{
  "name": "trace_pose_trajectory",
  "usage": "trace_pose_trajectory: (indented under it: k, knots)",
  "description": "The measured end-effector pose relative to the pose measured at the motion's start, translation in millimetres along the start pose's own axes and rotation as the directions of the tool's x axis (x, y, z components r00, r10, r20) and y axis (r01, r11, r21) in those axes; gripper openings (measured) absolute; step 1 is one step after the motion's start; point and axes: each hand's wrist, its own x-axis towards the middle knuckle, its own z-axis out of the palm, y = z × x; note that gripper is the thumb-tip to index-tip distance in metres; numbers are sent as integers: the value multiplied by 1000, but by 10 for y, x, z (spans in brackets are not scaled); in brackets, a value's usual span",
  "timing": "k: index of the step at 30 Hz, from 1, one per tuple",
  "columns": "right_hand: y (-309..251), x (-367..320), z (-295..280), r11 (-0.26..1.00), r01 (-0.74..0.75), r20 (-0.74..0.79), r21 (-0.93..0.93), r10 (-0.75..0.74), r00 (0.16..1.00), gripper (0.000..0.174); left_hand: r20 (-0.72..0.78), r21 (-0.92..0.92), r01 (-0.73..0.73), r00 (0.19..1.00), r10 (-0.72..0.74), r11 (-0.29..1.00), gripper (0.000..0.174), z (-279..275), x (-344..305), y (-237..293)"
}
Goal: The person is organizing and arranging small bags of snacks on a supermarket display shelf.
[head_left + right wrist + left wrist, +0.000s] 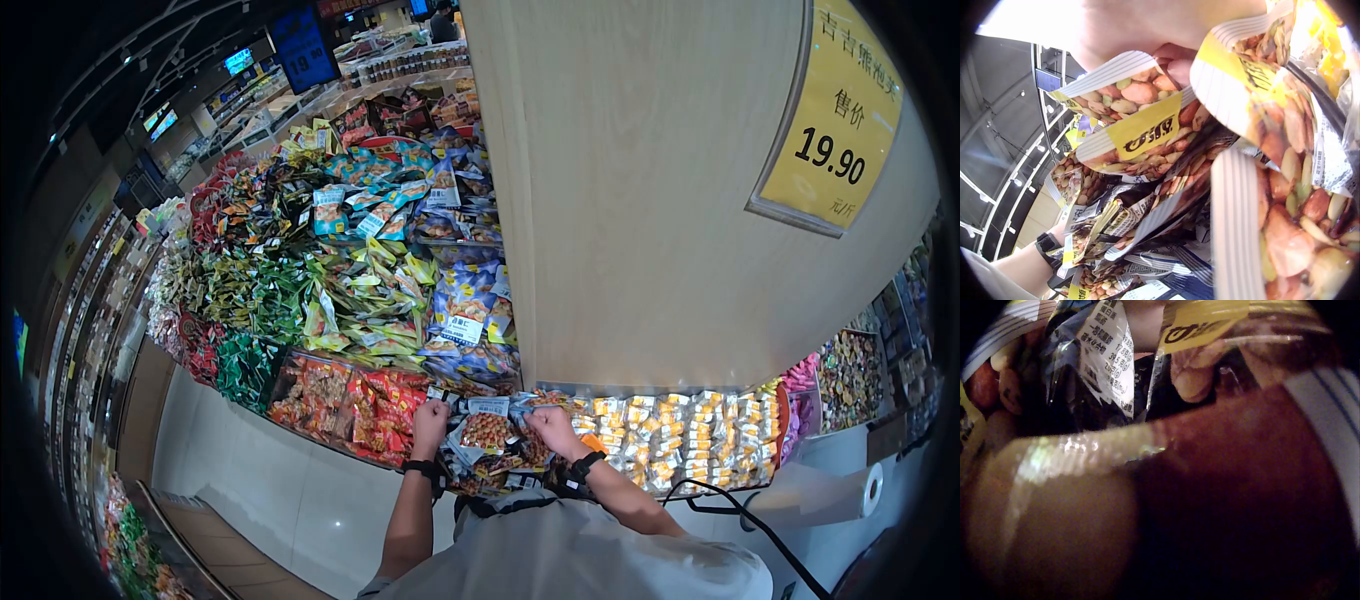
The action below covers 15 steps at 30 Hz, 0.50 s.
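Clear packets of mixed nuts [488, 432] with striped edges and yellow bands lie in a bin in front of the person. At its left side the left hand [430, 426], fingers curled, grips a nut packet by its upper part. In the left wrist view, a packet film [1072, 487] fills the foreground and fingertips [1191, 384] show behind it. On the other side the right hand [553, 430] curls its fingers at the edge of a nut packet. The right wrist view shows that hand [1141, 28] over a nut packet [1147, 128], its fingertips partly hidden.
Red-wrapped snacks [385, 405] fill the bin to the left, white and orange packets [690, 430] the bin to the right. Green, yellow and blue packets slope up behind. A wooden panel [640, 200] with a yellow price sign [835, 130] rises ahead. A plastic bag roll [835, 497] sits lower right.
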Motion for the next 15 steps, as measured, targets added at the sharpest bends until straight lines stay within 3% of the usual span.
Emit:
trace_pose_trajectory:
  k: [15]
  knots:
    - [55,15,8,998,-48,19,28,47,999,42,7,-11,12,1000,-12,1000,34,-25,-28,50]
